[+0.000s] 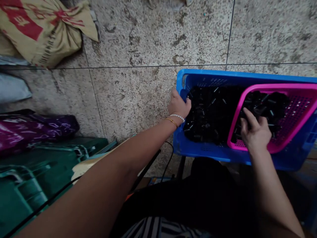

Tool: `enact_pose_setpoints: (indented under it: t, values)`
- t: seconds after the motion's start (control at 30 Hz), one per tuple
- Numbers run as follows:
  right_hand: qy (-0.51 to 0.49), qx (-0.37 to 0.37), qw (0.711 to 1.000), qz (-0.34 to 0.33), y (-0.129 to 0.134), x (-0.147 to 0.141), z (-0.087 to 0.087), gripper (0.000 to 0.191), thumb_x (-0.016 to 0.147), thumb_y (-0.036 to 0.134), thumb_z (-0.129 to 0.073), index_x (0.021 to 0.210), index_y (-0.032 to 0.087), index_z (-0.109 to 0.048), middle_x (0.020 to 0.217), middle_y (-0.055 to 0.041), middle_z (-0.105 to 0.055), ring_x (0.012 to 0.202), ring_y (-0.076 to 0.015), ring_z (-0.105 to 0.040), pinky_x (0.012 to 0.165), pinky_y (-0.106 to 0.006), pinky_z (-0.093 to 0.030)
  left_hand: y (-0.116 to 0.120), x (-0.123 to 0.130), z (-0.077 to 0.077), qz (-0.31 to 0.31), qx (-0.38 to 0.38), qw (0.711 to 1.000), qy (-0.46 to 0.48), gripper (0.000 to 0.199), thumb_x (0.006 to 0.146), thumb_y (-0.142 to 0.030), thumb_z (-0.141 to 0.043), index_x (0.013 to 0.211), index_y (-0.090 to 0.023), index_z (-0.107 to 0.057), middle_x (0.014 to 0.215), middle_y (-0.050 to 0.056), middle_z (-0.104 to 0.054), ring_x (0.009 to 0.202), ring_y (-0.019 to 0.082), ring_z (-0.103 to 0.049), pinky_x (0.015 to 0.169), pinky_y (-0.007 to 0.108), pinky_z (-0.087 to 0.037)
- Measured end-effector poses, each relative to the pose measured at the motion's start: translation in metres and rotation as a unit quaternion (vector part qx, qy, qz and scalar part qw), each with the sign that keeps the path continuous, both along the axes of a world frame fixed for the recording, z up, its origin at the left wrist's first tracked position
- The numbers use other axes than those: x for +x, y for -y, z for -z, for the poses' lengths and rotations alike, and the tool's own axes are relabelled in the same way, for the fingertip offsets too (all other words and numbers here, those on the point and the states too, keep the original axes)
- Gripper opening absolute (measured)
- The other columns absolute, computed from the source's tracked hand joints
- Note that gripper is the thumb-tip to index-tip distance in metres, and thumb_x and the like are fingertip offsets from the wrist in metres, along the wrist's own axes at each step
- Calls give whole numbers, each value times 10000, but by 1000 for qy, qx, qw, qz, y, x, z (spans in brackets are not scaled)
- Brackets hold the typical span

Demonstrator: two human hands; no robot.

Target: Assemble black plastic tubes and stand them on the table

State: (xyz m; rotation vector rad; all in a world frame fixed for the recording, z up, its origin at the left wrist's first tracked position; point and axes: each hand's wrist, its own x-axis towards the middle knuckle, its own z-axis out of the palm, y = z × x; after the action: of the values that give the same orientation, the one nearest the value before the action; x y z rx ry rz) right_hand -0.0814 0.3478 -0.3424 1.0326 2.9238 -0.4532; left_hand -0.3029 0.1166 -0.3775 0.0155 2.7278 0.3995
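My left hand (178,105) is wrapped over the left end rim of a blue plastic crate (247,75), its thumb on the inner side. Small shiny black plastic-looking parts (206,115) fill the crate's left portion; their exact kind is too dark to make out. Inside the crate's right portion sits a tilted pink plastic basket (284,86), with more black parts (268,104) gathered toward its left side. Over these parts is my right hand (257,132), its index finger stretched out and the other fingers partly bent and apart. I see nothing held in it.
Speckled stone floor tiles (138,89) stretch beyond the crate. At the upper left lies a tied tan woven sack (56,36). Below it are a purple bag (37,130) and green plastic crates (56,168). A thin black cable (170,155) hangs near the blue crate.
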Motion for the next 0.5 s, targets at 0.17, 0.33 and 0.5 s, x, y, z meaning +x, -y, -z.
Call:
enact_pose_setpoints:
  t: [0.17, 0.33, 0.5]
  values:
    - [-56, 78, 994, -49, -23, -15, 15, 351, 896, 570, -648, 1164, 389, -786, 1469, -122, -581, 1339, -449, -541, 1092, -686, -413, 1, 0, -1, 4, 1, 1000, 5, 615, 912, -379, -597, 1435, -110, -418, 1347, 248, -633, 1136, 352, -685, 952, 482, -577]
    - [88, -154, 971, -161, 43, -149, 77, 434, 1063, 350, -340, 1248, 210, -706, 1345, -152, -655, 1276, -341, -584, 1135, -508, -465, 3, 0, 3, 8, -20, 1000, 1, 635, 916, -405, -580, 1444, -104, -394, 1325, 251, -636, 1124, 361, -691, 942, 469, -574]
    - [233, -236, 909, -251, 89, -252, 153, 300, 1012, 279, -591, 1289, 188, -662, 1342, -127, -665, 1192, -267, -653, 1013, -414, -557, 5, 0, 7, 10, -38, 999, 0, 642, 922, -425, -569, 1451, -119, -374, 1312, 224, -643, 1127, 341, -697, 956, 436, -567]
